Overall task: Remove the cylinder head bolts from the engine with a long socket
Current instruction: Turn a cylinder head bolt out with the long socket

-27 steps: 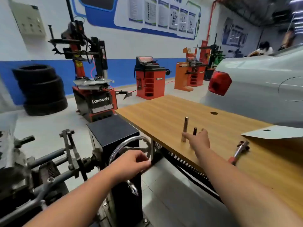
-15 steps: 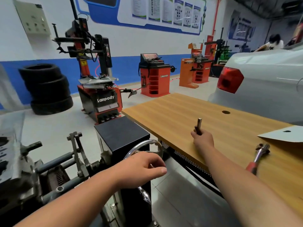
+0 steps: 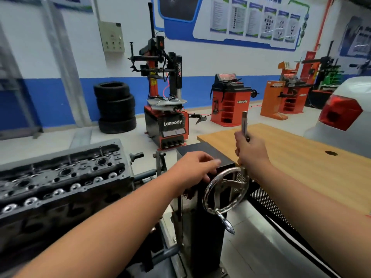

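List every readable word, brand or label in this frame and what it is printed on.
"Lanpody": front panel of the tyre changer.
"power": vertical column of that tyre changer.
"Lanpody": red wheel balancer.
Wall posters, orange machine's label: too blurred to read.

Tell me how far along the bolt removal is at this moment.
Early. Done: the long socket is off the wooden bench, gripped upright in the right hand. In hand: the left hand hovers by the stand's handwheel. Left: no tool touches the cylinder head; its bolts remain undone.
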A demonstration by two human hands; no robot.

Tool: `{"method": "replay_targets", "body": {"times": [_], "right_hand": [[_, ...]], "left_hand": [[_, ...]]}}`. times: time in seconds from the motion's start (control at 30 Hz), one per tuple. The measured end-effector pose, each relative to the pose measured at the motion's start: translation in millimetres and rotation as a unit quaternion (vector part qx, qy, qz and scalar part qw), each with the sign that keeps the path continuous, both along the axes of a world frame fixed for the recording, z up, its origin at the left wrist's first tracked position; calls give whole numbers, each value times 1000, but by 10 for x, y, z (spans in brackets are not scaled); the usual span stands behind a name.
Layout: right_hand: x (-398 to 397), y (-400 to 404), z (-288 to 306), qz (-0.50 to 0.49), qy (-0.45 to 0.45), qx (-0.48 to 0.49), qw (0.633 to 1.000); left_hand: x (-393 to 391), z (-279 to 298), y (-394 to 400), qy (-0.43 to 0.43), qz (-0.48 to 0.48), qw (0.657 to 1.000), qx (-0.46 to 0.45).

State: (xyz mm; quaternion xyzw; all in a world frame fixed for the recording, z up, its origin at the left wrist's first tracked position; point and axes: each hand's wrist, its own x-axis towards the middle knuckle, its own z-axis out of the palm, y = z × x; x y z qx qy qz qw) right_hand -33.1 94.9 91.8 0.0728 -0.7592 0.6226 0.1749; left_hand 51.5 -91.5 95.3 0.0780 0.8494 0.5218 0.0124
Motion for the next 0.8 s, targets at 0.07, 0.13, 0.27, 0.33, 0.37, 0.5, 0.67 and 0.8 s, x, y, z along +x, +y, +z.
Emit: {"method": "replay_targets", "body": {"times": [0.07, 0.13, 0.27, 0.33, 0.37, 0.5, 0.67, 0.8], "right_hand": [[221, -553, 201, 75, 8, -70, 995], [450, -1092, 329, 132, 6, -101, 986], [797, -2019, 477, 200, -11, -141, 969], [923, -2385, 538, 232, -31, -163, 958], [973, -2554, 558, 248, -39, -170, 953], [1065, -3039, 600, 263, -49, -127, 955], [958, -3282, 798, 258, -162, -116, 945], [876, -3253, 839, 296, -168, -116, 933]], "left_hand": [[201, -3, -175, -37, -6, 998, -45], [382, -11, -371, -37, -12, 999, -24], [709, 111, -941, 8, 87, 995, 53], [850, 171, -1256, 16, 123, 991, 55], [912, 189, -1413, 15, 136, 989, 57], [1046, 226, -1846, 7, 172, 982, 80], [1118, 326, -2251, 11, 210, 974, 84], [1144, 325, -2419, -5, 258, 935, 243]]}}
